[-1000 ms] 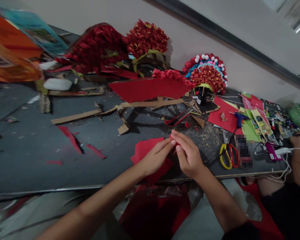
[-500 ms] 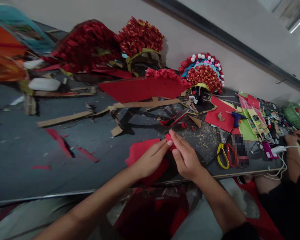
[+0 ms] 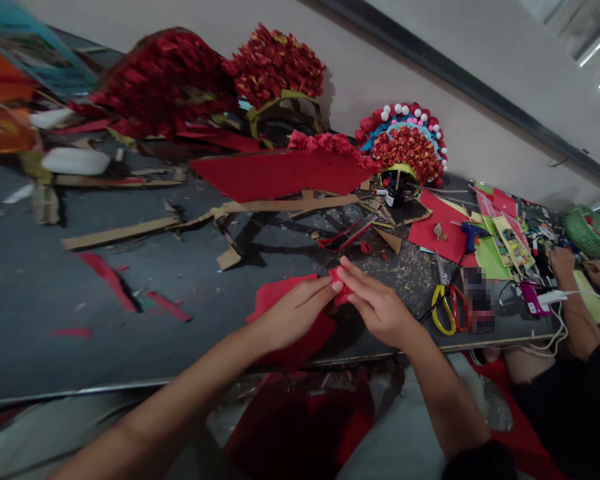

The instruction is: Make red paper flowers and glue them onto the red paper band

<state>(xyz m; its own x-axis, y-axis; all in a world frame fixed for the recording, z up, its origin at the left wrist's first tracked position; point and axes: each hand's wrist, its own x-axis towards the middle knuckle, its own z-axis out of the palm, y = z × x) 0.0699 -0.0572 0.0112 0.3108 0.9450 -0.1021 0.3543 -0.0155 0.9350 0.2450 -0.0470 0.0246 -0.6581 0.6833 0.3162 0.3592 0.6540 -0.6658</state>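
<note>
Red and flat near the edge of the table (image 3: 180,347): overlapping sheets of paper (image 3: 275,297), partly hidden below the left hand (image 3: 297,312). Pinched at their far side, between close-set fingertips of left hand and right hand (image 3: 383,310): a small piece of red paper (image 3: 335,275), bright, creased, partly covered. To the right, scissors (image 3: 443,289) with yellow and red handles. Farther off, strips of brown cardboard (image 3: 290,205), then ruffled red decorations (image 3: 280,67) near the wall (image 3: 370,73).

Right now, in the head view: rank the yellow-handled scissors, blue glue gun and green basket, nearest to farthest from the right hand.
1. Yellow-handled scissors: just right of the right hand.
2. Blue glue gun: also right, farther back.
3. Green basket: far right, well past the glue gun.
</note>
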